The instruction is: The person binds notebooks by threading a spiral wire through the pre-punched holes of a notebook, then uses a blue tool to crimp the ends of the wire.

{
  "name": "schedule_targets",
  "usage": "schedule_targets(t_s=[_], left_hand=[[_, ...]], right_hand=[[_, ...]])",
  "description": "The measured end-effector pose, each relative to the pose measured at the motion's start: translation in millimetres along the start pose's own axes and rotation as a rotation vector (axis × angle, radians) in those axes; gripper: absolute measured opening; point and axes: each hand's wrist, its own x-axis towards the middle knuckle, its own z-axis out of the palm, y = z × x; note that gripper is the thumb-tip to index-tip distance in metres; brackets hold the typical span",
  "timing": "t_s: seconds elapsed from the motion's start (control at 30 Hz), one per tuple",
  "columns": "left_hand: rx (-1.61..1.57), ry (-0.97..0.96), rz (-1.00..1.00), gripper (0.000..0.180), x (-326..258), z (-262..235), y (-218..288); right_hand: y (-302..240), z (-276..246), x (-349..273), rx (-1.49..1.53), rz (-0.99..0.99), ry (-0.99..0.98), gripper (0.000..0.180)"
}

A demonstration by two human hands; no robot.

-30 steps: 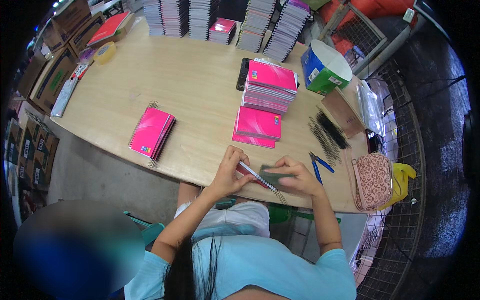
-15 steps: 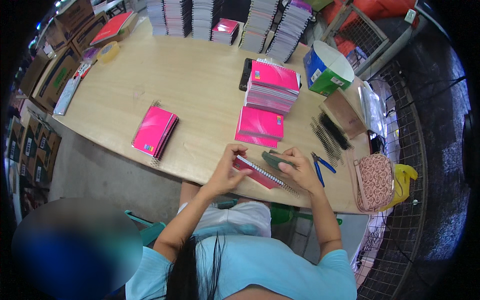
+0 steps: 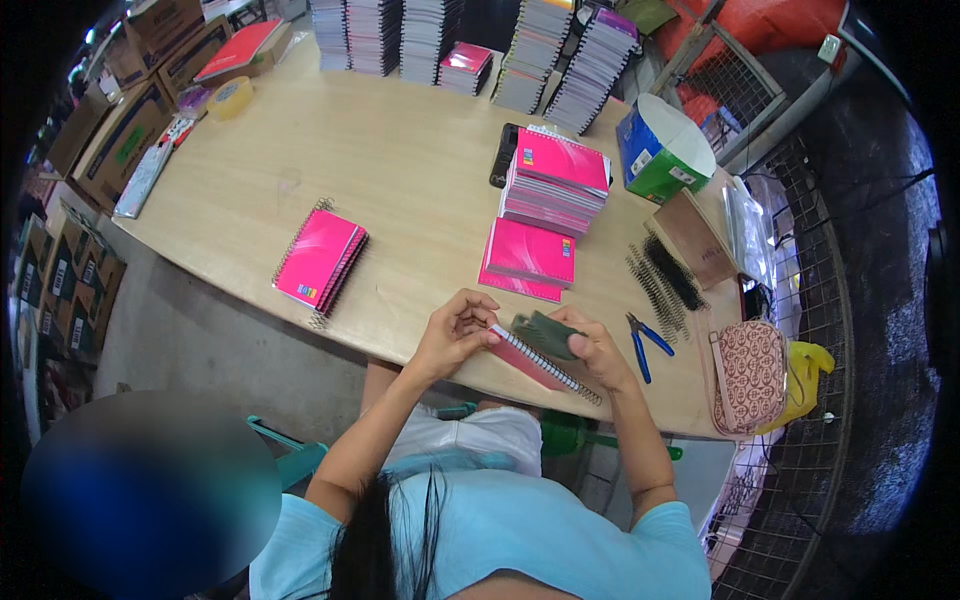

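Observation:
At the table's near edge, my left hand (image 3: 450, 335) is closed on the upper end of a pink notebook (image 3: 527, 363), which stands tilted with its spine upward. A metal spiral coil (image 3: 572, 383) runs along that spine and sticks out past the lower right end. My right hand (image 3: 600, 355) grips a folded dark green cloth (image 3: 547, 334) just above the coil. Beyond my hands lies a short stack of pink covered pages (image 3: 530, 250), with a taller pink stack (image 3: 557, 180) behind it. Blue-handled pliers (image 3: 648, 347) rest to the right of my right hand.
Coil-bound pink notebooks (image 3: 322, 260) lie at left. Loose coils (image 3: 665, 275) sit beside a wooden block (image 3: 697, 240) at right, near a patterned pouch (image 3: 750, 375) and a blue-green container (image 3: 655, 150). Tall notebook stacks (image 3: 430, 40) line the back; a tape roll (image 3: 231, 98) is far left.
My left fingers have drawn together at the notebook's upper end. The green cloth in my right hand has turned and shifted slightly left, over the coil. The whole view has shifted slightly.

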Motion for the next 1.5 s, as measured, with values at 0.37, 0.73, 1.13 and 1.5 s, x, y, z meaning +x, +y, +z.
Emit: schedule_targets(t_s=[0.37, 0.73, 1.13, 1.5], left_hand=[[-0.046, -0.03, -0.121, 0.05, -7, 7, 15], [-0.101, 0.105, -0.008, 0.066, -11, 21, 27], [-0.027, 0.188, -0.042, 0.063, -15, 39, 46], [0.041, 0.222, -0.081, 0.065, -21, 31, 43]], right_hand=[[1, -4, 0, -0.457, -0.049, -0.041, 0.056], [54, -67, -78, -1.244, 0.211, 0.709, 0.047], [-82, -8, 3, -0.992, -0.598, 0.22, 0.046], [-97, 18, 35, -1.499, -1.043, -0.04, 0.02]])
